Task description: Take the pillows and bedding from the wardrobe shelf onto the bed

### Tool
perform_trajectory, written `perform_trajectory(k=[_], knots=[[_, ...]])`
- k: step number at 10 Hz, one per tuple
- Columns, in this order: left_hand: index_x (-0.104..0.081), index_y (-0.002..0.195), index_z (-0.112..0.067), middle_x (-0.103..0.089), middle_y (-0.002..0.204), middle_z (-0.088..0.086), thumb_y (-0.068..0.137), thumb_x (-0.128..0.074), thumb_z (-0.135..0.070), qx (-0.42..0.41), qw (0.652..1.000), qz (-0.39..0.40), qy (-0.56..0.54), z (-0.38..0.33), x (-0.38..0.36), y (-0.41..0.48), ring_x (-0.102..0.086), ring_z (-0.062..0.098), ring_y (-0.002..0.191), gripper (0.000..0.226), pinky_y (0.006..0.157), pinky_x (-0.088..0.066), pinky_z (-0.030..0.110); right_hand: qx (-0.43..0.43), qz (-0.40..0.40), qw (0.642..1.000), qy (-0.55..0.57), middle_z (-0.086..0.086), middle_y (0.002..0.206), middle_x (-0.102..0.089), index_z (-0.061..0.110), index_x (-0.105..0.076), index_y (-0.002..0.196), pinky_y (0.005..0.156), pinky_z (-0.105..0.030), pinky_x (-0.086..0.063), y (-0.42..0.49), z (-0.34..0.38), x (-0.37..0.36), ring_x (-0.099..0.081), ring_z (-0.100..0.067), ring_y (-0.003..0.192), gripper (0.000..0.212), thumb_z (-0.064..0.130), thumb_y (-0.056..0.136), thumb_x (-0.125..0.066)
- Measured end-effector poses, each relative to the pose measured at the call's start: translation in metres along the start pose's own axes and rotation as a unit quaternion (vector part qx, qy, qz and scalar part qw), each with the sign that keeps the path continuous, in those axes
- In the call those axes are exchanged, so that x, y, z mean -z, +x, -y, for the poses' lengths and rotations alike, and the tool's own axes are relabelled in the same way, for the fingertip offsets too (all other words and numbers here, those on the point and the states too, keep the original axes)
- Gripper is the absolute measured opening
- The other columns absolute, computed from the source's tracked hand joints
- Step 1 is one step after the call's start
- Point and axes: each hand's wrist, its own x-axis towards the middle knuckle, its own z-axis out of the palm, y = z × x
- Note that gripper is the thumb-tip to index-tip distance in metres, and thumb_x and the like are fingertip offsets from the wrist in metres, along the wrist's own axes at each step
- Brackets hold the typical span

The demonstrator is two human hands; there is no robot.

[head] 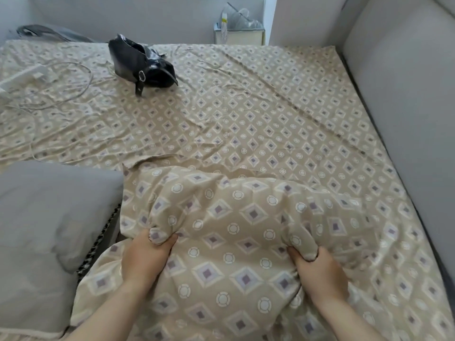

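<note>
While your left hand [145,257] and right hand [317,269] clench one patterned bedding bundle [234,217], one black bag [142,64] lies eleven o'clock on bed [270,107].

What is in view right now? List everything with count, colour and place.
sheet: one, beige diamond-patterned, spread flat across the middle
duvet: one, same pattern, bunched on the sheet's near edge
handbag: one, black, far left on the sheet
charger: one, white, corded, left edge of the sheet
pillow: one, grey, near left beside the duvet
headboard: one, grey, right side
nightstand: one, pale, beyond the sheet's far edge
left hand: one, gripping the duvet
right hand: one, gripping the duvet
</note>
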Motion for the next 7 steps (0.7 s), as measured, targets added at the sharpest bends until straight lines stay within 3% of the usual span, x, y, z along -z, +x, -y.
perform_trajectory(k=[2,3,4,5,6,7], knots=[[-0.061,0.087,-0.032,-0.067,0.079,-0.013,0.058,-0.063,-0.075,0.008,1.000,0.027,0.011,-0.005,0.009,0.004,-0.062,0.019,0.076,0.051,0.070,-0.051,0.041,-0.019,0.012,1.000,-0.017,0.002,0.082,-0.063,0.023,-0.052,0.088,0.071,-0.041,-0.051,-0.003,0.003,0.006,-0.059,-0.027,0.078,0.064,0.081,0.061,-0.056],[-0.060,0.098,-0.027,-0.066,0.090,-0.005,0.049,-0.066,-0.079,0.040,0.999,0.024,0.024,-0.009,0.021,0.001,-0.063,0.026,0.086,0.072,0.076,-0.053,0.045,-0.028,0.000,0.999,-0.042,-0.012,0.108,-0.064,0.010,-0.054,0.113,0.087,-0.045,-0.048,-0.007,0.009,0.019,-0.057,-0.034,0.102,0.087,0.078,0.059,-0.062],[-0.056,0.108,-0.010,-0.061,0.105,0.011,0.048,-0.063,-0.080,0.070,0.994,0.024,0.075,-0.014,0.032,-0.001,-0.058,0.036,0.097,0.092,0.082,-0.050,0.047,-0.011,0.003,1.000,0.000,-0.017,0.133,-0.052,0.006,-0.040,0.139,0.103,-0.047,-0.037,-0.021,0.020,0.042,-0.045,-0.035,0.123,0.098,0.068,0.068,-0.068],[-0.047,0.125,-0.006,-0.052,0.125,0.017,0.054,-0.063,-0.075,0.037,0.995,0.040,0.085,-0.019,0.039,0.000,-0.050,0.038,0.114,0.101,0.093,-0.044,0.051,0.060,-0.006,0.992,0.115,-0.010,0.144,-0.043,0.013,-0.034,0.145,0.107,-0.045,-0.035,-0.042,0.041,0.075,-0.039,-0.025,0.130,0.080,0.052,0.082,-0.065],[-0.029,0.145,-0.009,-0.034,0.151,0.012,0.067,-0.060,-0.071,-0.057,0.994,0.055,0.076,-0.033,0.048,-0.004,-0.030,0.029,0.138,0.105,0.110,-0.030,0.046,0.142,-0.023,0.956,0.257,0.011,0.137,-0.051,0.028,-0.046,0.138,0.095,-0.032,-0.039,-0.054,0.081,0.143,-0.049,-0.005,0.119,0.060,0.055,0.086,-0.056],[-0.016,0.152,-0.016,-0.016,0.160,0.002,0.077,-0.055,-0.068,-0.170,0.981,0.059,0.067,-0.056,0.055,-0.001,-0.012,0.017,0.146,0.099,0.116,-0.017,0.040,0.249,-0.073,0.922,0.287,0.026,0.109,-0.066,0.032,-0.062,0.118,0.080,-0.022,-0.044,-0.055,0.123,0.237,-0.060,0.010,0.097,0.036,0.051,0.088,-0.051]])
